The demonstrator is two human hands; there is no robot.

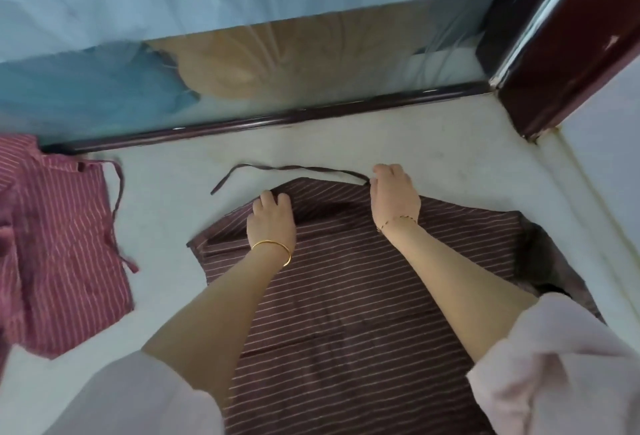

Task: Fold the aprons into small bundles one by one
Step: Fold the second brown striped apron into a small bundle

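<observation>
Stripes ran thin and pale across the dark brown apron [349, 282], which lay spread flat on the pale worktop [450, 157] directly in front of the person, its near part under both forearms. The left hand [272, 223] sat on the apron's far left corner, where the cloth was turned over in a fold; its fingers [266, 199] were bent and held close together with the tips hidden, so I could not tell whether they gripped the fold or only pressed on it. The right hand [394, 199] reached to the apron's far edge, its fingers curled, with thumb and forefinger pinching the strap [294, 168] just where it met the cloth. From there the strap trailed off to the left across the bare worktop, lightly twisted. A gold bangle [277, 247] circled the left wrist and a thin chain [398, 220] the right. A red striped apron [59, 237] lay crumpled at the left edge of the worktop, well apart from the brown one, its ties loose beside it. A dark rail [277, 119] bordered the worktop's far side.
</observation>
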